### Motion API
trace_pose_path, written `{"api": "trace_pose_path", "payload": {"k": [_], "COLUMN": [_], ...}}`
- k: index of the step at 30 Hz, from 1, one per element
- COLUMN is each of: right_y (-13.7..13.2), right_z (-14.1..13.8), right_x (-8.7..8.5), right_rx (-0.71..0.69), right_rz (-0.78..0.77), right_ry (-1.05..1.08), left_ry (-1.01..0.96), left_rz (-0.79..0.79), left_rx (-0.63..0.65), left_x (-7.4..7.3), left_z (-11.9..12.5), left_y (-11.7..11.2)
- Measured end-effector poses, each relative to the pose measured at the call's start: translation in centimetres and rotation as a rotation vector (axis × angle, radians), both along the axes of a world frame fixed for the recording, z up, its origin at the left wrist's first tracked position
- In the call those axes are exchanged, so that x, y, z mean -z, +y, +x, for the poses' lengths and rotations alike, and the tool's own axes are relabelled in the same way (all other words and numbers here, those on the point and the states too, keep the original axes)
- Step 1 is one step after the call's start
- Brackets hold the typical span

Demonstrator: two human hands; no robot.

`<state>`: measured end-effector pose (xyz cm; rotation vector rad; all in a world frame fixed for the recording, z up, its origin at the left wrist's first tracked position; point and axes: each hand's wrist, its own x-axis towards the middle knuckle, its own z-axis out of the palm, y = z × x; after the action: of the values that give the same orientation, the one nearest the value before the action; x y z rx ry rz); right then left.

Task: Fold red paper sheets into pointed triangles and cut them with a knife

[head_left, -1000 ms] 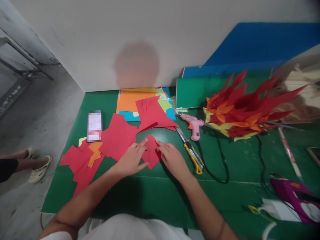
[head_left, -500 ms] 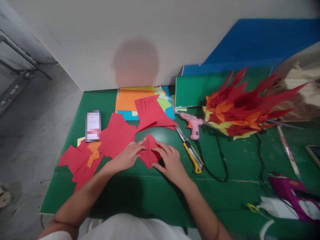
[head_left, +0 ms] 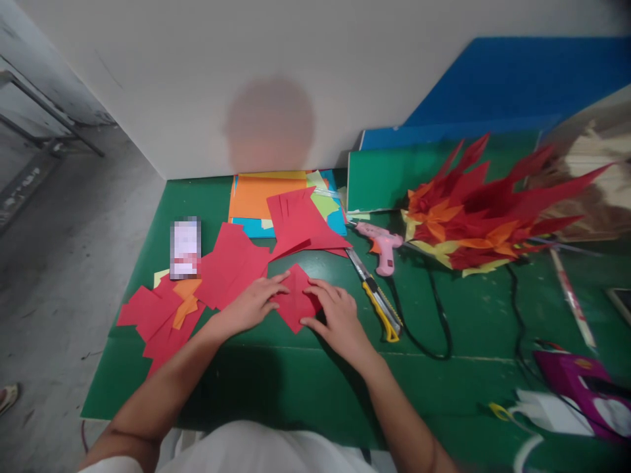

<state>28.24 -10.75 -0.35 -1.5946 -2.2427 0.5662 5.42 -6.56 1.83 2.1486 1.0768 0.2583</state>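
A small diamond-shaped piece of red paper [head_left: 296, 299] with a crease down its middle lies on the green table in front of me. My left hand [head_left: 254, 303] grips its left corner, fingertips on the surface and thumb close to the edge. On the other side, my right hand [head_left: 335, 314] has the right corner between bent fingers and thumb. More red paper sheets [head_left: 229, 266] lie just beyond my left hand. A yellow utility knife [head_left: 377, 302], its blade out, rests to the right of my right hand.
A pink glue gun [head_left: 382, 243] with a black cord sits behind the knife. Red and orange paper flames [head_left: 483, 217] stand at the back right. A phone [head_left: 185, 248] lies at the left near orange scraps [head_left: 186, 303]. At the right is a purple object [head_left: 574, 381].
Both hands stay at the paper's two corners, with only slight finger shifts. The whole view has moved a little. A foot now shows at the far left edge.
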Motion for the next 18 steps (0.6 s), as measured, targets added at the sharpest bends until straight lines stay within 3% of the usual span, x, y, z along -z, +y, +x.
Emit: {"api": "trace_pose_path", "payload": {"k": [8,18], "right_y": [1.8,1.3], "right_z": [2.2,2.4], "right_x": [0.2,0.0], "right_rx": [-0.071,-0.129], "right_rz": [-0.061,-0.048], "right_ry": [0.317,0.215], "left_ry": [-0.043,-0.009], "left_rz": [-0.021,0.1], "left_rx": [0.085,0.043], "left_x": [1.0,0.9], "left_z": [-1.3,-0.1], "left_y": [1.0,-1.2]}}
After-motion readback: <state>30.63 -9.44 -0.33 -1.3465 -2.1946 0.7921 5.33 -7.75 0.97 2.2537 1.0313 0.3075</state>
